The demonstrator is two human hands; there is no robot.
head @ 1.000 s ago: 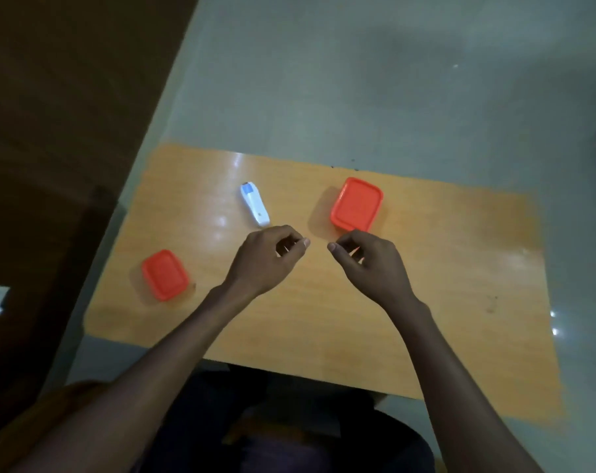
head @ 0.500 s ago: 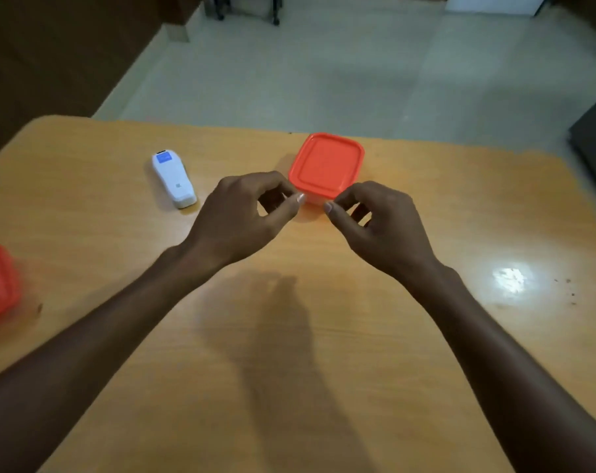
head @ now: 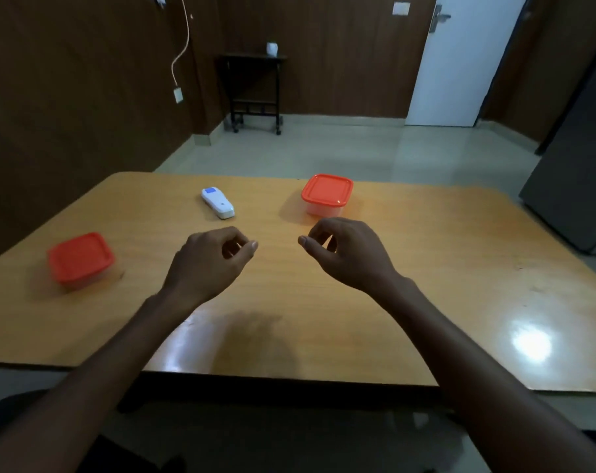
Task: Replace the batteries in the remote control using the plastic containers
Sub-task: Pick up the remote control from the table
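Note:
A white remote control (head: 218,202) with a blue patch at its far end lies on the orange table (head: 426,268), left of centre. One clear plastic container with a red lid (head: 327,193) stands at the far middle of the table. A second red-lidded container (head: 80,259) sits at the left. My left hand (head: 209,264) and my right hand (head: 349,252) hover side by side above the table's middle, nearer to me than the remote and the far container. Both hands are loosely curled, thumbs pointing toward each other, with nothing in them. No batteries are visible.
Beyond the table is a pale tiled floor, a dark wheeled side table (head: 253,90) with a white cup against the brown wall, a white door (head: 460,59), and a dark cabinet (head: 576,172) at the right. The table's near edge runs just under my forearms.
The view has tilted up from looking down at the table to looking across the room. My hands have drawn apart and back toward me, away from the far container.

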